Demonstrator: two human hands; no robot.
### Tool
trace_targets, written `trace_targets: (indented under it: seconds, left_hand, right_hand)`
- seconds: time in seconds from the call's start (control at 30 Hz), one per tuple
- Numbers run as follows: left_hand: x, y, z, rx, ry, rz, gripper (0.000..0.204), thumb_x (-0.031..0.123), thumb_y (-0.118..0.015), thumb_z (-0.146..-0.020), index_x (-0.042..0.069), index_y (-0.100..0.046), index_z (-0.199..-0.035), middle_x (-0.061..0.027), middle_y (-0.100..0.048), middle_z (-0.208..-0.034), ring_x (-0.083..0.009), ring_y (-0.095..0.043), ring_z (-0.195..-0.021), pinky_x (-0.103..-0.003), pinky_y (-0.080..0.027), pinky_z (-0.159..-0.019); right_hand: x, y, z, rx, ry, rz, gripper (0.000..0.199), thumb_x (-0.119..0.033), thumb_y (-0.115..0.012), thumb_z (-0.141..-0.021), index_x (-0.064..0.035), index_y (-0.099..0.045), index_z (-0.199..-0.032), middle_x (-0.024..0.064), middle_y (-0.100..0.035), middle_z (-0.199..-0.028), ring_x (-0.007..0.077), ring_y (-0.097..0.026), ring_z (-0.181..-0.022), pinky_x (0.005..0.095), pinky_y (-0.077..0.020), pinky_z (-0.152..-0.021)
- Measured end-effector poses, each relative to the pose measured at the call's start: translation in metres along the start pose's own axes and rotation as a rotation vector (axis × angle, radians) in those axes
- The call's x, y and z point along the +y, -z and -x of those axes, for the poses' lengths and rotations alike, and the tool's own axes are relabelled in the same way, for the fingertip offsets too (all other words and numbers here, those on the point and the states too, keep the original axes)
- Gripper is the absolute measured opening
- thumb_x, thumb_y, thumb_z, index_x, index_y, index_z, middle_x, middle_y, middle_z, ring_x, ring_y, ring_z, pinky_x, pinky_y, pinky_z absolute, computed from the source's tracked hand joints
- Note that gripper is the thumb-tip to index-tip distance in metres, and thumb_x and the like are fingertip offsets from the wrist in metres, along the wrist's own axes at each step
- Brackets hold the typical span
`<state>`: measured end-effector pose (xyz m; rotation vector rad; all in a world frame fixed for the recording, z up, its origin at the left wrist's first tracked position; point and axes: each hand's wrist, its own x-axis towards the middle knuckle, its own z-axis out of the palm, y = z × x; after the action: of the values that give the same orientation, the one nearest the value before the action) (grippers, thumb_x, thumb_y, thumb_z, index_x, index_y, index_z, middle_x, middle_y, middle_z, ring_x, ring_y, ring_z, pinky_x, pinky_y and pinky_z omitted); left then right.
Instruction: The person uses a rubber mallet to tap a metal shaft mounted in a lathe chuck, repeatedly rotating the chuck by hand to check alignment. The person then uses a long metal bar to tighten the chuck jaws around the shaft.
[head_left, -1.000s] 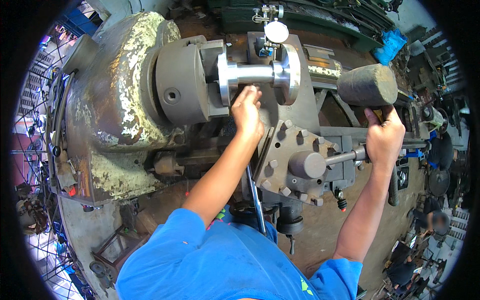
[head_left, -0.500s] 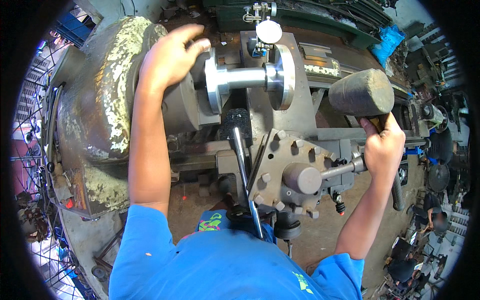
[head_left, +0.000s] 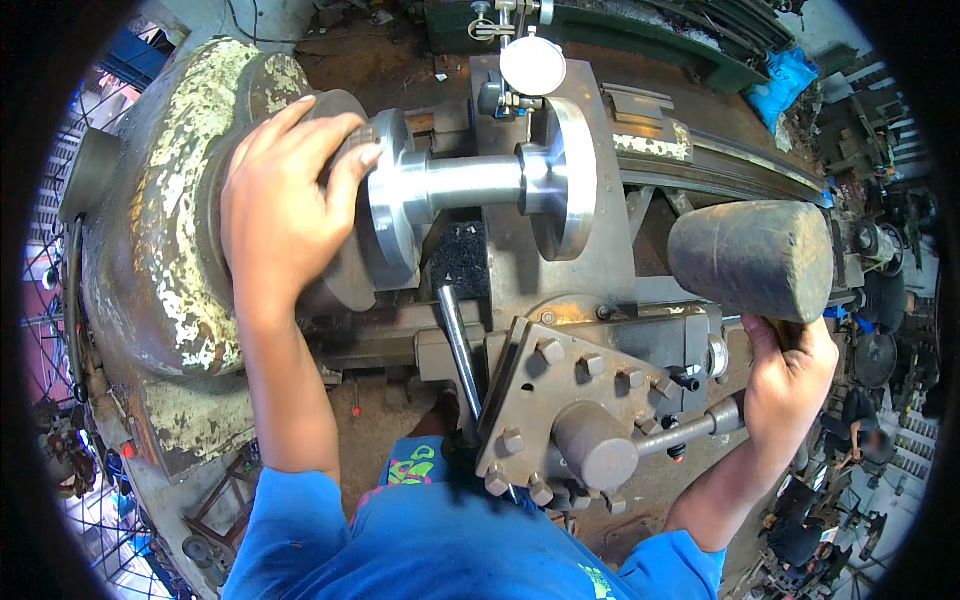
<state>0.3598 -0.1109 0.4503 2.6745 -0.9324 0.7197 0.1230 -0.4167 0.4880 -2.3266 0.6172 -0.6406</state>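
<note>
My left hand (head_left: 285, 200) lies over the dark lathe chuck (head_left: 345, 255), its fingers bent round the rim and the thumb by a jaw. A shiny metal workpiece (head_left: 475, 185) is clamped in the chuck, a shaft with a wide round flange at each end. Close to its right flange stands a dial indicator (head_left: 533, 66) with a white face. On the right, my right hand (head_left: 793, 385) grips a mallet (head_left: 750, 258) just under its big dark head. The mallet is held up, apart from the workpiece; most of its handle is hidden by the hand.
A tool post (head_left: 570, 420) with several square-headed bolts and a lever stands between my arms. Beside it a bright metal rod (head_left: 459, 345) slants up. The lathe headstock (head_left: 165, 230) with chipped paint fills the left. A blue plastic bag (head_left: 783, 88) lies at the far right.
My left hand has come back and settled on the chuck, its fingers now bent round it. The mallet head appears lower and farther right in the view, which has itself shifted.
</note>
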Motion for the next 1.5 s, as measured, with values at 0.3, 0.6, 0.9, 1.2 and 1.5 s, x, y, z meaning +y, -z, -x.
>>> trace_targets:
  seconds: [0.3, 0.6, 0.9, 1.2, 1.5]
  left_hand:
    - [0.023, -0.013, 0.066, 0.163, -0.006, -0.111, 0.038, 0.043, -0.061, -0.098, 0.013, -0.075, -0.115, -0.0025, -0.074, -0.112, -0.0327, -0.057, -0.131, -0.051, -0.035, -0.112]
    - [0.049, -0.065, 0.172, 0.211, 0.003, 0.062, 0.047, 0.019, -0.065, -0.092, 0.0, -0.057, -0.134, -0.0203, -0.058, -0.141, -0.047, -0.02, -0.152, -0.061, -0.004, -0.123]
    - [0.054, -0.022, 0.169, 0.244, 0.039, 0.35, 0.022, 0.01, -0.065, -0.081, 0.01, -0.059, -0.103, -0.0092, -0.055, -0.106, -0.0331, -0.051, -0.114, -0.058, -0.038, -0.109]
    - [0.006, 0.013, 0.009, 0.33, 0.148, 0.329, 0.029, 0.004, -0.072, -0.087, -0.001, -0.07, -0.115, -0.0146, -0.072, -0.113, -0.0262, -0.068, -0.105, -0.036, -0.049, -0.098]
    - [-0.017, 0.002, -0.031, -0.209, 0.106, 0.279, 0.044, 0.022, -0.072, -0.087, 0.005, -0.067, -0.127, -0.0202, -0.068, -0.127, -0.0383, -0.063, -0.12, -0.042, -0.048, -0.103]
  right_hand:
    - [0.002, -0.001, 0.001, -0.002, -0.026, -0.094, 0.028, 0.007, -0.075, -0.085, 0.0066, -0.069, -0.112, 0.0122, -0.075, -0.099, 0.0156, -0.069, -0.094, 0.0309, -0.0537, -0.085]
    - [0.002, -0.002, 0.001, 0.039, 0.0, -0.009, 0.024, 0.006, -0.075, -0.083, 0.0066, -0.07, -0.106, 0.0127, -0.074, -0.092, 0.0161, -0.069, -0.089, 0.0309, -0.0529, -0.082]
    - [-0.002, -0.002, 0.001, 0.041, -0.003, 0.042, 0.018, 0.006, -0.075, -0.082, 0.008, -0.07, -0.099, 0.0117, -0.073, -0.084, 0.0148, -0.067, -0.08, 0.0297, -0.0521, -0.075]
    - [0.001, -0.004, 0.0, 0.042, -0.033, -0.04, 0.024, 0.006, -0.076, -0.082, 0.0075, -0.07, -0.106, 0.0125, -0.074, -0.093, 0.0164, -0.067, -0.087, 0.0302, -0.0524, -0.08]
    - [0.002, -0.002, -0.001, 0.019, -0.035, -0.034, 0.021, 0.005, -0.076, -0.083, 0.0074, -0.07, -0.103, 0.0113, -0.074, -0.091, 0.0152, -0.066, -0.086, 0.0299, -0.052, -0.079]
